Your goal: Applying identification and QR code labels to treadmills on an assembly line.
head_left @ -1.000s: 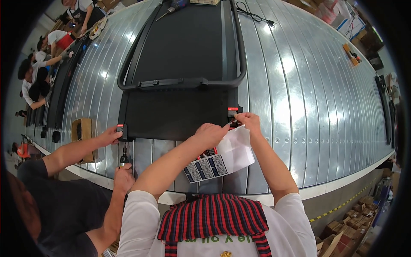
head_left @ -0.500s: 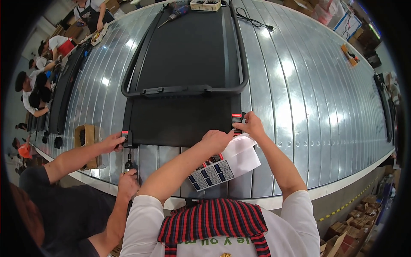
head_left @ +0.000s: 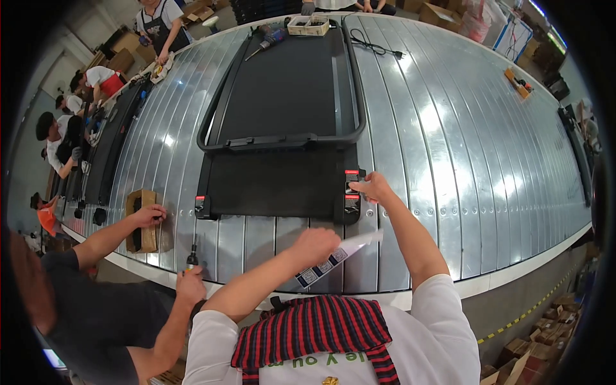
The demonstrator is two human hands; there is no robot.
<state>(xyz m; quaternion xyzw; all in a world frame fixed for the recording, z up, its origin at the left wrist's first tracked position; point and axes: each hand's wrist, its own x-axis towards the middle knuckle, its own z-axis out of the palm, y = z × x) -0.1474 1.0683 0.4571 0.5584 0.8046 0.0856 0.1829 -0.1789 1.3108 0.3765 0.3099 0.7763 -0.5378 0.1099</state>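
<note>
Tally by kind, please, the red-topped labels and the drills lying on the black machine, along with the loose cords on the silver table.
Red-topped labels: 3
Drill: 1
Cord: 1
Total: 5

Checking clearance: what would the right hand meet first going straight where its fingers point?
The upper red-and-black label on the black machine; the right hand seems to touch it, though depth is unclear.

place: assembly workshop | long metal worktable | blue power drill | aproned co-worker | dim rim, probably cardboard boxes
</note>
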